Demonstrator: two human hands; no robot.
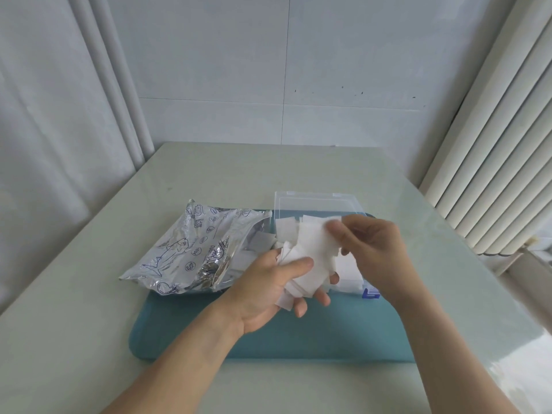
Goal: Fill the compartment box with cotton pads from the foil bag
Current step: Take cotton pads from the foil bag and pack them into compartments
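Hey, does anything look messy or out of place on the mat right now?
Mostly tidy. The cotton pads in the left hand are a loose, fanned-out bunch, not a neat stack; the right hand pinches one. A few pads poke from the foil bag mouth beside the compartment box.

A pale tabletop (pixel 209 180) is seen, set against a white wall. A teal mat (pixel 298 333) is laid flat on it near the front edge. On the mat, a crumpled foil bag (pixel 191 249) is placed at the left and a clear plastic box (pixel 316 204) at the right.
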